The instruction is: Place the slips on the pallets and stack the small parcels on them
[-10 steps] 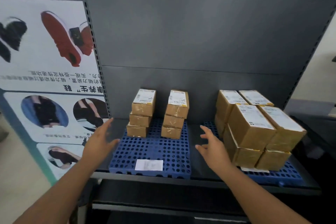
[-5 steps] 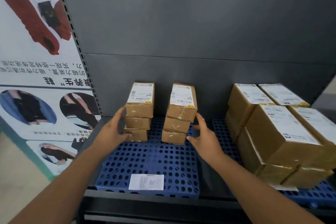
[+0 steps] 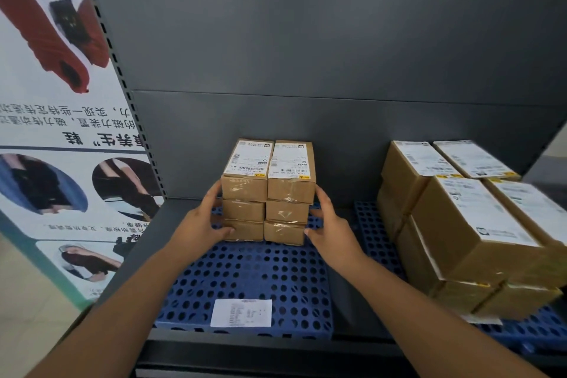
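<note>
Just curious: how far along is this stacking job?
Done: left slip lies on the left pallet; right slip peeks under large parcels on the right pallet. In hand: left hand and right hand press six small parcels together. Left: no loose parcels in view.

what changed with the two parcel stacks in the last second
Both hands reached in: the left hand and right hand now press the outer sides of the two parcel stacks, pushed together until touching. The slip and large boxes stayed put.
</note>
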Demonstrator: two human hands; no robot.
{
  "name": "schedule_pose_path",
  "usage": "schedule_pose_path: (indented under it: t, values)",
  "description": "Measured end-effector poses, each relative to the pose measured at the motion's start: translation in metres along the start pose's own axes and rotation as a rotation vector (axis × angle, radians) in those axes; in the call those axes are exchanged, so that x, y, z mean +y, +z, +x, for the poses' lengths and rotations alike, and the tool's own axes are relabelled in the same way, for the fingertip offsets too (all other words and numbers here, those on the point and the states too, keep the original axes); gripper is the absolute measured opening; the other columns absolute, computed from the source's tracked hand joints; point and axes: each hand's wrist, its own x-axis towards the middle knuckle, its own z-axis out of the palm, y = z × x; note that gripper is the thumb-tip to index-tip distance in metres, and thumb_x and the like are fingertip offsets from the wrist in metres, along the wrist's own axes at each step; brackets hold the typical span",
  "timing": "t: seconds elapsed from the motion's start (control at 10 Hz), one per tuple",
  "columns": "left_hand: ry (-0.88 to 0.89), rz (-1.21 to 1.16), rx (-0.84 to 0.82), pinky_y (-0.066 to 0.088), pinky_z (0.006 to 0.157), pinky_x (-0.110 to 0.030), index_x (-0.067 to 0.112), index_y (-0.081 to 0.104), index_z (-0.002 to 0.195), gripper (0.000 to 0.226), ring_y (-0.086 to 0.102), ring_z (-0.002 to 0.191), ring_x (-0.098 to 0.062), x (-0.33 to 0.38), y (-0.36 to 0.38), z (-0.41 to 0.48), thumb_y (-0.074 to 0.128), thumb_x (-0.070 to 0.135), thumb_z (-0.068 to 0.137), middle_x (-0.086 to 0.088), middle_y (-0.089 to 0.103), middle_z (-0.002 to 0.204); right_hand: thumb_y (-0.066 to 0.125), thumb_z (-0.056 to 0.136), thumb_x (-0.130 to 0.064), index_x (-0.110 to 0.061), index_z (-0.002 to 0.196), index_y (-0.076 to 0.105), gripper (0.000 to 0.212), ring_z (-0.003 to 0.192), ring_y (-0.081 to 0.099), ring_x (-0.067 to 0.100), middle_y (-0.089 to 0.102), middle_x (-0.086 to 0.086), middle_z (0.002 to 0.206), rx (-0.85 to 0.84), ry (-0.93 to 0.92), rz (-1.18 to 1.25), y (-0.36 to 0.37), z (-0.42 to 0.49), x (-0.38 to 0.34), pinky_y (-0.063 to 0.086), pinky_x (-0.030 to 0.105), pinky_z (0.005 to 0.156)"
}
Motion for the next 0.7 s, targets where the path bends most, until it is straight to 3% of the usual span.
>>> schedule_pose_path:
  t: [0.1,0.2,0.5,0.6,0.7]
  values:
    - [-0.008,-0.007,-0.004,0.043,0.077,-0.005,0.064,-0.001,0.142,0.118,0.06,0.09,0.014,0.002,0.002,-0.002,0.084,0.02,0.073,0.011,0.057,0.127,0.066,0.089,-0.014,-0.057,0.144,-0.004,0.099,0.091,0.064,0.002,0.057,-0.006,0.135,-0.011,0.016,0.007,0.002,0.0,-0.001,0.054,0.035,0.09]
    - [-0.018,-0.014,-0.005,0.047,0.085,-0.021,0.059,0.0,0.144,0.117,0.061,0.096,0.004,0.004,0.002,-0.005,0.084,0.021,0.073,0.004,0.058,0.133,0.066,0.089,-0.015,-0.057,0.144,-0.005,0.099,0.081,0.063,-0.002,0.057,-0.007,0.135,-0.01,0.022,0.001,0.004,0.0,-0.002,0.054,0.028,0.085]
    - [-0.047,-0.038,0.004,0.043,0.077,-0.009,0.067,-0.003,0.138,0.118,0.058,0.09,0.017,0.007,0.0,-0.008,0.085,0.022,0.073,0.011,0.058,0.127,0.068,0.087,-0.016,-0.062,0.141,-0.005,0.102,0.079,0.067,0.004,0.062,-0.006,0.122,-0.02,0.023,-0.015,0.004,0.001,-0.007,0.055,0.028,0.08]
    - [-0.053,-0.051,0.024,0.046,0.078,-0.013,0.064,-0.001,0.141,0.118,0.06,0.092,0.015,0.009,-0.002,-0.011,0.085,0.023,0.072,0.014,0.058,0.124,0.068,0.087,-0.016,-0.062,0.14,-0.006,0.102,0.076,0.068,0.006,0.063,-0.004,0.121,-0.023,0.024,-0.016,0.003,-0.001,-0.005,0.055,0.028,0.078]
    - [-0.057,-0.08,0.021,0.051,0.081,-0.021,0.063,-0.001,0.143,0.119,0.062,0.096,0.013,0.013,-0.007,-0.017,0.085,0.023,0.072,0.013,0.06,0.125,0.068,0.088,-0.018,-0.059,0.143,-0.006,0.1,0.078,0.064,-0.005,0.057,-0.01,0.129,-0.022,0.034,0.009,-0.001,-0.004,-0.008,0.047,0.012,0.075]
